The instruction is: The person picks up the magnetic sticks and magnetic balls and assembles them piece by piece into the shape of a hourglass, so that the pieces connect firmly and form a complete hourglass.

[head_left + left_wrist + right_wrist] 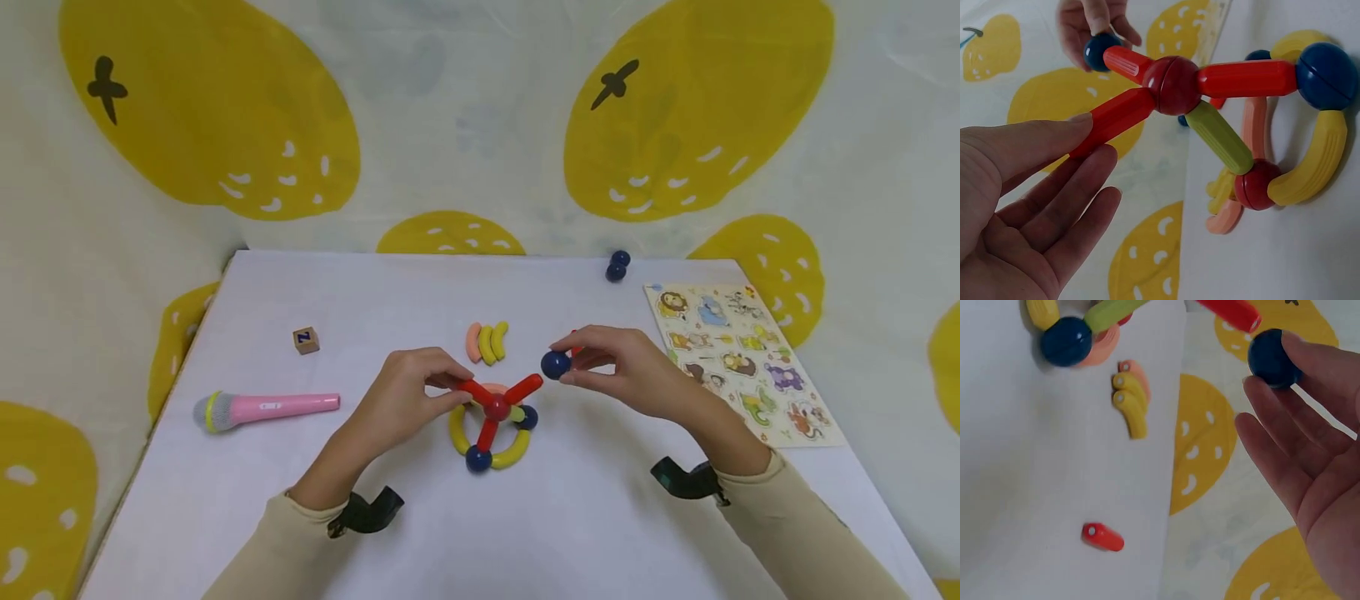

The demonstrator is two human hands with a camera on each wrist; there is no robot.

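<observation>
In the head view my left hand (416, 387) pinches a red stick (1119, 122) between thumb and fingers. That stick joins a red ball (1172, 85) at the top of a stick-and-ball structure. A second red stick (523, 388) juts from the same ball toward the right. Below, curved yellow sticks (512, 450), blue balls (478, 458) and a red ball (1257, 184) form a ring on the table, joined upward by red and green sticks (1219, 136). My right hand (626, 367) pinches a loose blue ball (556, 365) close to the tip of the second red stick.
Loose curved sticks (487, 342) lie behind the structure, and a red stick (1103, 537) lies on the table. Two blue balls (617, 273) stand at the back edge. An animal puzzle board (738, 367) is at right; a pink microphone (277, 407) and letter block (306, 340) are left.
</observation>
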